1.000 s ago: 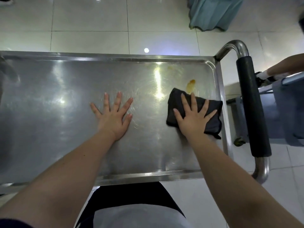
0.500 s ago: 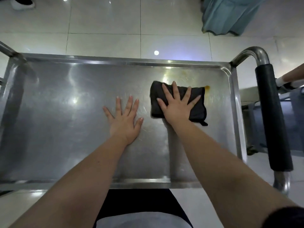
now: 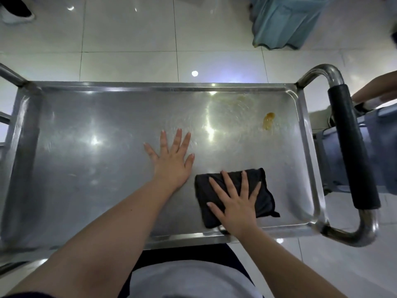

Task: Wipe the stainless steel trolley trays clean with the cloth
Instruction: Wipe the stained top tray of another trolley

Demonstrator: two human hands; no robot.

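A stainless steel trolley tray fills the view from above, seen from the head of the person wiping it. A folded black cloth lies flat on the tray, in its near right corner, just inside the near rim. The right hand presses down on the cloth with its fingers straight and spread; its grip is released, palm flat, nothing clenched. The left hand rests flat on the bare metal at the middle of the tray, just beside the cloth's far left corner, fingers also straight and spread, grip released. An amber stain sits on the tray toward its far right corner, well apart from the cloth. A fainter yellowish smear shows near the tray's far rim, left of the stain. Beyond the tray's right end curves a steel handle with a black sleeve. Past the tray's far edge lie pale floor tiles and a hanging teal fabric.
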